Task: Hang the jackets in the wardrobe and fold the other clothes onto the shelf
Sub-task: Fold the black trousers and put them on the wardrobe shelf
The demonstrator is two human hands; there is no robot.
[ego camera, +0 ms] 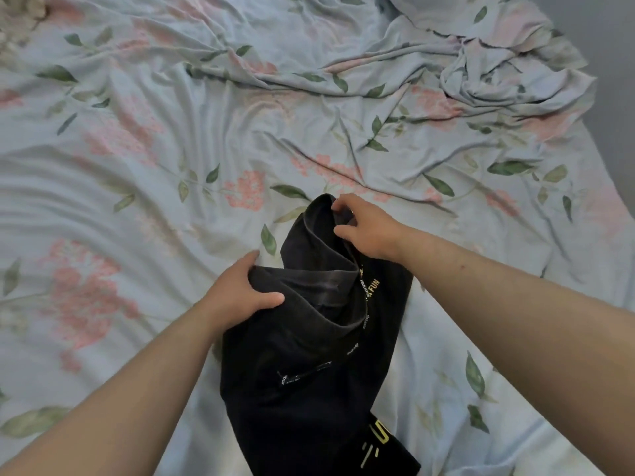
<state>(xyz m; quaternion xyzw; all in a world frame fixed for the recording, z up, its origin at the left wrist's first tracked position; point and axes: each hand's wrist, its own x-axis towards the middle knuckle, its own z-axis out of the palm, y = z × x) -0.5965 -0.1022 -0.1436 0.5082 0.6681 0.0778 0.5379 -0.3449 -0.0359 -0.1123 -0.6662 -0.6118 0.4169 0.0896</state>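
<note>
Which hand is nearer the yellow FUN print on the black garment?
Right. The right hand pinches fabric just above the FUN print; the left hand grips the black garment farther off, left of the print.

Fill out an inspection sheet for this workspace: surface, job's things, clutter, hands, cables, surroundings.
Surface: bed sheet, light blue with a pink and green floral print, wrinkled all over.
Job's things: black garment with yellow lettering and a zip, lying on the sheet, its far end lifted.
Clutter: bunched fabric in the same print at the far right; beige item at the far left corner, too little shown to identify.
Hands: left hand grips the garment's left edge; right hand pinches its raised far edge.
Cables: nothing seen.
Surroundings: grey strip past the bed's right edge; no wardrobe or shelf in view.
</note>
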